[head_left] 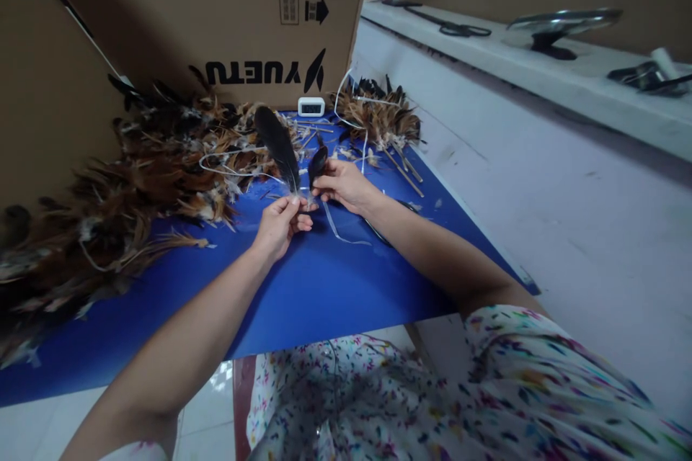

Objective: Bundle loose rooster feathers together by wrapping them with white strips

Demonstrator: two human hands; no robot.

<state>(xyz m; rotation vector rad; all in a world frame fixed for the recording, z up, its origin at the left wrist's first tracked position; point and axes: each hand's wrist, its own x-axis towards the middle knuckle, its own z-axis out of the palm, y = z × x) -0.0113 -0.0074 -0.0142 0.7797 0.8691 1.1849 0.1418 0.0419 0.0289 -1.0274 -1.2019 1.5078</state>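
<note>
Between finger and thumb of my left hand [281, 225] is the base of a long black feather [277, 142], which points up and away from me. My right hand [346, 184] pinches a shorter dark feather [318, 164] just to the right of it. The two hands are close together above the blue tabletop [303, 288]. A thin white strip [338, 232] trails on the table below my right hand. Partly under my right forearm lies a dark looped object [381, 230], mostly hidden.
Brown and black feathers [145, 166] are heaped along the left. A smaller feather bundle [375, 112] and thin sticks [405, 173] lie at the back right. A small white digital clock [311, 107] stands before a cardboard box [243, 7]. Scissors [459, 29] rest on the right ledge [589, 86].
</note>
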